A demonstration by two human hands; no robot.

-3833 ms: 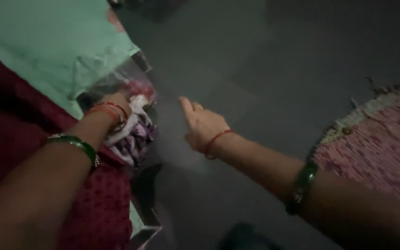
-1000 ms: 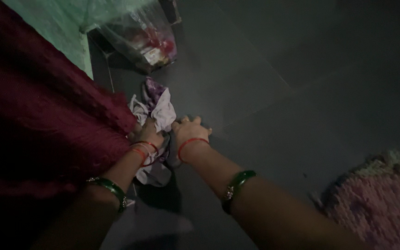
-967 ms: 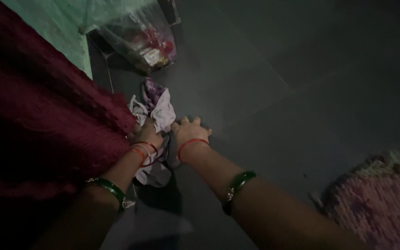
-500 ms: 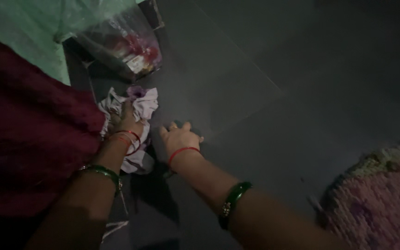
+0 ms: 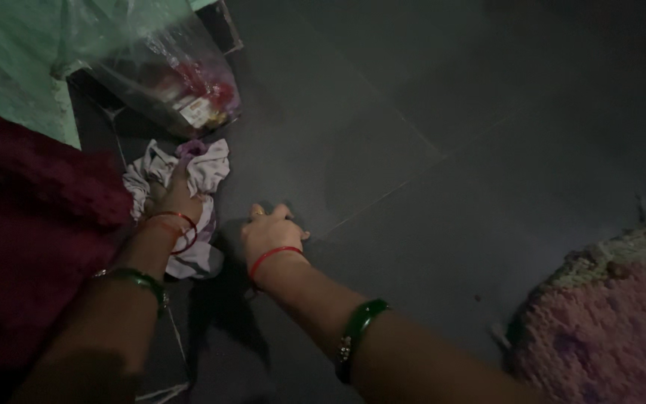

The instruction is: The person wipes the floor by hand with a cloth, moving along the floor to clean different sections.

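Note:
A crumpled white and purple cloth [image 5: 207, 166] lies on the dark tiled floor [image 5: 428, 112]. My left hand [image 5: 170, 198] presses down on its middle, fingers closed into the fabric. Just to the right of the cloth, my right hand [image 5: 269, 230] rests on the bare floor, fingers curled down; whether it holds anything is hidden. Both wrists wear red thread bangles, both forearms green ones.
A clear plastic bag [image 5: 166, 67] with red and yellow items sits just beyond the cloth. Dark red fabric [image 5: 24, 247] fills the left side, pale green cloth [image 5: 1, 60] above it. A pink woven mat [image 5: 607, 322] lies at lower right.
My left hand brought the cloth from near the bag down onto the floor. In the last second both hands and the cloth have slid left, the view shifting with them.

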